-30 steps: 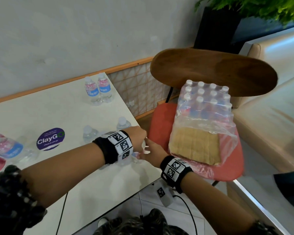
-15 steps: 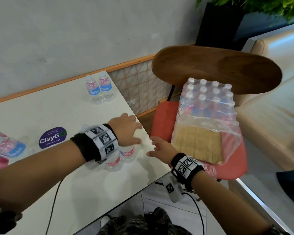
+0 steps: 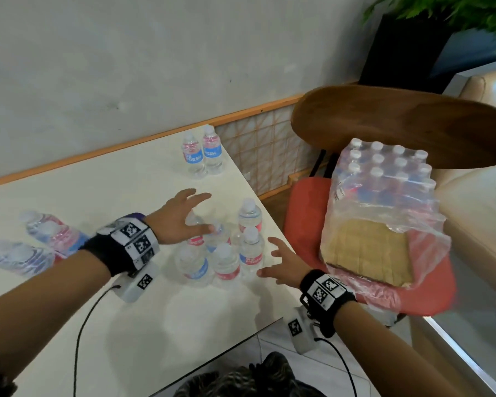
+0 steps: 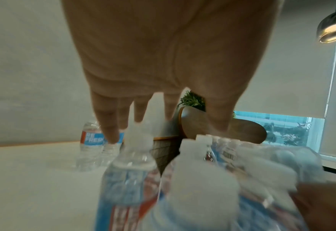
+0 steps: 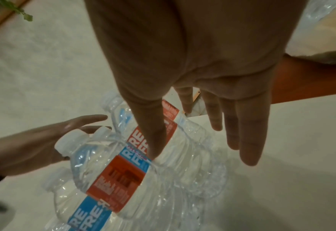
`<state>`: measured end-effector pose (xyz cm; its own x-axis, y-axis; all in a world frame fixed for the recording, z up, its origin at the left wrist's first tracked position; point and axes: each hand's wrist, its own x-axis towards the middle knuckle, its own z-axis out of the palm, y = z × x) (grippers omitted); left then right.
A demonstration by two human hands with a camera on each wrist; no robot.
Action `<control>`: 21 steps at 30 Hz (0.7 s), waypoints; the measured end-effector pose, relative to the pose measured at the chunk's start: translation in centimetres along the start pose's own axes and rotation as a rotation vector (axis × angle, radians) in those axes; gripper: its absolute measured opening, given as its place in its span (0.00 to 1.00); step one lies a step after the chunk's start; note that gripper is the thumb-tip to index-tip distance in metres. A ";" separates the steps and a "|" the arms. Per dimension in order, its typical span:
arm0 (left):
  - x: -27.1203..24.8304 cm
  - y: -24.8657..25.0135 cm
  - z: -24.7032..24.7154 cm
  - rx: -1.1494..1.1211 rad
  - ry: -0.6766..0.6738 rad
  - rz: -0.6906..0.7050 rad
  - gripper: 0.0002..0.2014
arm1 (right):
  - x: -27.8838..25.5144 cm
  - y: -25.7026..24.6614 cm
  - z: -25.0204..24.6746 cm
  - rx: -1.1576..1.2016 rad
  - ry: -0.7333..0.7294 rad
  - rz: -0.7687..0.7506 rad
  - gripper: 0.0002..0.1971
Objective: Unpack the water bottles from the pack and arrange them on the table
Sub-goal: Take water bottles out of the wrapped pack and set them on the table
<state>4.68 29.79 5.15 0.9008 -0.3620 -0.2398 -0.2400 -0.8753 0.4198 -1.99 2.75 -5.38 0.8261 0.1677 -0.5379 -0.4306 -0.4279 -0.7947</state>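
Note:
Several small clear water bottles [image 3: 224, 253] with red and blue labels stand in a tight cluster near the white table's right edge [image 3: 258, 202]. My left hand [image 3: 189, 213] hovers over the cluster's far-left side, fingers spread and holding nothing. My right hand [image 3: 275, 259] is beside the cluster's right side, also spread, with its thumb close to a bottle label [image 5: 135, 150]. The left wrist view looks past straight fingers [image 4: 108, 125] at a bottle [image 4: 131, 171]. The plastic-wrapped pack [image 3: 384, 196] stands on a red chair seat [image 3: 304, 219].
Two more bottles [image 3: 202, 154] stand at the table's far edge by the wall. Other bottles [image 3: 52, 233] lie at the left. A wooden chair back [image 3: 398, 124] rises behind the pack, with a beige sofa [image 3: 476, 213] beyond. Cables trail from both wrists.
A second ago both hands were close together, gripping bottles at the table's edge. They have let go, opened and drawn apart, and the cluster stands on its own.

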 end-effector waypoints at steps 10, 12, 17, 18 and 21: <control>-5.0 -5.9 5.7 -0.191 0.137 0.234 0.50 | -0.7 -2.0 6.0 0.147 0.101 0.004 0.50; -4.6 -6.8 5.8 -0.194 0.100 0.235 0.44 | -0.7 -2.3 6.9 0.170 0.124 0.049 0.50; -4.4 -7.9 5.0 -0.263 -0.009 0.239 0.32 | -1.1 -2.6 9.0 0.195 0.169 0.054 0.50; -4.6 -8.0 4.8 -0.253 -0.030 0.231 0.31 | -1.1 -2.6 9.4 0.195 0.173 0.058 0.50; -5.3 -8.9 4.1 -0.185 -0.081 0.205 0.31 | -1.1 -3.0 11.0 0.197 0.177 0.057 0.50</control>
<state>0.59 38.19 -0.96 0.8064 -0.5567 -0.1994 -0.3377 -0.7104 0.6175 -5.60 13.63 -5.47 0.8418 -0.0165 -0.5395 -0.5261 -0.2481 -0.8134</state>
